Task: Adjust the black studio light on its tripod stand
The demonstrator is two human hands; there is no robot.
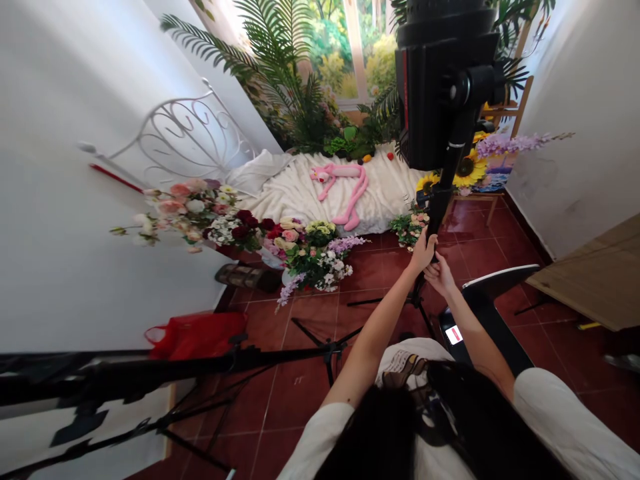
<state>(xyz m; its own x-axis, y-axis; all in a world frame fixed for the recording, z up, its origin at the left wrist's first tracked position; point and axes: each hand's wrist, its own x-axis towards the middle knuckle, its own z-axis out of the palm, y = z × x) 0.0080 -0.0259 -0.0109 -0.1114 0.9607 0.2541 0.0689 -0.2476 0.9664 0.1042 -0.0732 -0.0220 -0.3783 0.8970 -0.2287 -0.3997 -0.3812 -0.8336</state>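
Both my hands are on the black pole of a light stand point(441, 205). My left hand point(424, 252) is wrapped round the pole, a little above the other. Just below it, my right hand point(440, 275) has its fingers closed against the same pole; some fingertips are hidden behind it. At the top of the stand sits a large black studio light point(445, 87), tilted on its bracket. Beyond, a long pink plush toy point(345, 190) lies on a cream blanket point(285, 190) spread over a bed.
Flower bunches point(310, 250) line the bed's front. A second black stand point(200, 363) stretches across the lower left beside a red bag point(200, 333). To my right are a black chair point(505, 313) with a phone point(454, 335) and a brown board point(595, 280). Sunflowers point(470, 168) stand behind the pole.
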